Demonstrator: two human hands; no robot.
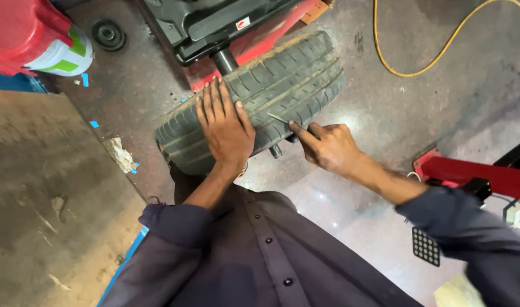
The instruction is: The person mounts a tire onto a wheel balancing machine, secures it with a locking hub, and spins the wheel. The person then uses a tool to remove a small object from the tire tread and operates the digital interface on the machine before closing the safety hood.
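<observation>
A black car tyre (288, 74) stands upright on a machine shaft, its tread facing me. My left hand (225, 128) lies flat on the tread, fingers spread. My right hand (328, 146) grips a thin metal tool (278, 118) whose pointed tip touches a groove of the tread just right of my left hand.
A red and black wheel machine (226, 28) stands behind the tyre. A red machine arm (481, 176) and a studded pedal (426, 246) are at the right. A yellow cable (419, 68) loops on the floor. A brown mat (44, 193) and a red container (21, 28) lie left.
</observation>
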